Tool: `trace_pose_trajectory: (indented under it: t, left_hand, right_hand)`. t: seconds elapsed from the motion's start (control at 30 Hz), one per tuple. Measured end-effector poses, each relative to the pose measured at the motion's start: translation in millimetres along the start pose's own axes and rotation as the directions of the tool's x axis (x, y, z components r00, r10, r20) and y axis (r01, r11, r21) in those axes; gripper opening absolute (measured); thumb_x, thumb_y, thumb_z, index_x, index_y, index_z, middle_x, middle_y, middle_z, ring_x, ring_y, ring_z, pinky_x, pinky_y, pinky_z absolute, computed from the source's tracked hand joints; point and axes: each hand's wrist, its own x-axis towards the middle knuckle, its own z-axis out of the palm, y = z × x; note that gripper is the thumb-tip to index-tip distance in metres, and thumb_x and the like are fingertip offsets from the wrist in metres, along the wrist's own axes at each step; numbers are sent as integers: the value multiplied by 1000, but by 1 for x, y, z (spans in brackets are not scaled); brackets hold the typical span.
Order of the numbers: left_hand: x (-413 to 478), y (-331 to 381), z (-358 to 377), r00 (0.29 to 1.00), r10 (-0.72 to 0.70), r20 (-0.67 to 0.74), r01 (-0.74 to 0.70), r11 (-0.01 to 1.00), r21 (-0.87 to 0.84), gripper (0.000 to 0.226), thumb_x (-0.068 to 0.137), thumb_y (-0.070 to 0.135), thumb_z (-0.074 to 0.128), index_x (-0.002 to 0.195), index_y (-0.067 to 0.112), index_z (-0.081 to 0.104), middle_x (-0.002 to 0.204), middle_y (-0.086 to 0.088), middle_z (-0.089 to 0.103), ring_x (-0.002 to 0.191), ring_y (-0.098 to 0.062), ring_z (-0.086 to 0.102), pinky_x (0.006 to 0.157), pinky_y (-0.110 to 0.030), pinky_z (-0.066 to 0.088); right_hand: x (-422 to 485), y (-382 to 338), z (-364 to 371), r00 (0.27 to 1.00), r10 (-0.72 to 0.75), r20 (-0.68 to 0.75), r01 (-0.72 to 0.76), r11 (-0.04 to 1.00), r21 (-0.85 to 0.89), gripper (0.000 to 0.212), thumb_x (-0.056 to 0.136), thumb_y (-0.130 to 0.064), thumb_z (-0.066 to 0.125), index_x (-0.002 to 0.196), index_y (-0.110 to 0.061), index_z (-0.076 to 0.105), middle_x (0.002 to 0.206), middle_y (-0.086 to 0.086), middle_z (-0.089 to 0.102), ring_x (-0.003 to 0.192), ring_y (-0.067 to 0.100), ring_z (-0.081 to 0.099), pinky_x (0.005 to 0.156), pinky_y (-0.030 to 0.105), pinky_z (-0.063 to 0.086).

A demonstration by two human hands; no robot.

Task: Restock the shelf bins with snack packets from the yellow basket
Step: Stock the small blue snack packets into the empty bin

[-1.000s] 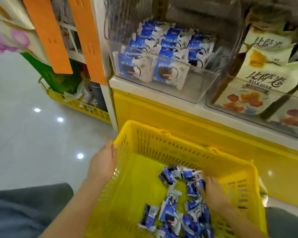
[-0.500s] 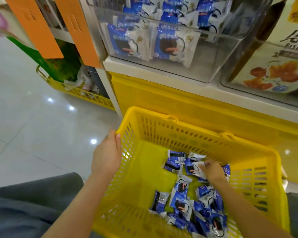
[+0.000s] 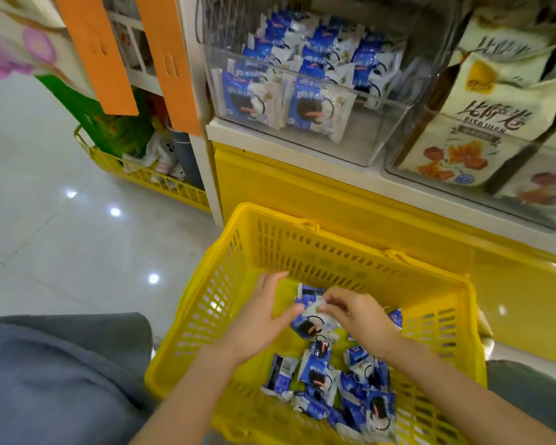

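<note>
A yellow basket [image 3: 341, 252] stands on the floor below the shelf, with several blue-and-white snack packets [image 3: 318, 377] lying in its bottom. My right hand [image 3: 353, 313] is inside the basket and pinches one blue-and-white packet [image 3: 308, 322], lifted a little above the pile. My left hand [image 3: 257, 316] is inside the basket too, fingers relaxed, thumb touching the left edge of that packet. Above, a clear shelf bin [image 3: 360, 139] holds several of the same blue packets, two standing at its front.
A second clear bin [image 3: 527, 200] to the right holds large cream snack bags. A yellow shelf base [image 3: 270, 187] runs behind the basket. To the left are a low yellow wire rack [image 3: 161, 181], orange hanging strips [image 3: 97, 53] and a glossy tiled floor [image 3: 61, 245].
My left hand has left the basket's rim and moved inside to the packet. My right hand has lifted one packet off the pile.
</note>
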Motion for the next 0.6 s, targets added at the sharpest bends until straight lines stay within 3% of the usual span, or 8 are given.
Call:
trace_pose_trajectory:
  t: [0.1,0.2,0.3,0.37,0.47,0.53,0.6]
  left_hand:
    - [-11,1,18,989,55,141,-46,997,-64,44,82,49,61,121,42,42,118,22,47,104,8,48,86,-16,41]
    - [-18,2,23,992,61,111,-49,992,-112,14,83,45,61,88,50,49,81,25,60,74,6,55,61,-14,41]
    - [-22,1,23,998,24,57,-13,984,-178,11,86,40,61,88,47,52,84,26,63,78,9,59,64,-11,43]
    - [-23,-3,22,1000,-29,3,29,980,-195,9,86,37,62,89,40,54,88,19,65,80,6,61,69,-17,48]
    - [-23,-9,21,996,-82,-20,78,982,-171,7,88,35,60,89,36,53,88,16,64,79,1,61,69,-19,49]
    - [-24,-11,20,995,-97,-27,91,983,-158,8,88,36,59,88,37,51,85,19,63,78,6,59,64,-12,45]
    - [-24,-12,20,993,-113,-28,107,981,-160,9,88,36,59,89,39,51,87,21,63,80,8,59,66,-11,45]
  right_hand:
    - [-11,-21,-4,998,-65,7,64,990,128,12,91,-25,58,91,-14,64,78,3,64,70,23,58,67,34,45]
    - [-18,-27,-3,996,-13,-89,43,936,349,8,91,-19,60,89,-16,67,79,-3,66,75,14,62,67,24,47]
    - [-19,-13,7,961,136,-239,2,866,500,16,94,-12,52,91,-23,63,87,-8,68,81,-1,64,72,11,49]
    - [-22,10,23,936,230,-267,-96,895,436,17,96,-13,48,93,-26,60,90,-7,68,82,-1,63,74,11,50]
    - [-29,52,60,939,337,-62,-317,923,218,17,97,-17,48,109,-18,59,101,0,67,90,13,65,82,29,53]
    - [-35,71,87,916,374,145,-390,914,113,27,97,-16,48,124,-13,53,119,5,62,104,19,61,91,29,49]
    - [-39,81,108,883,396,251,-431,896,101,35,97,-15,49,131,-9,46,124,8,55,109,24,56,98,33,45]
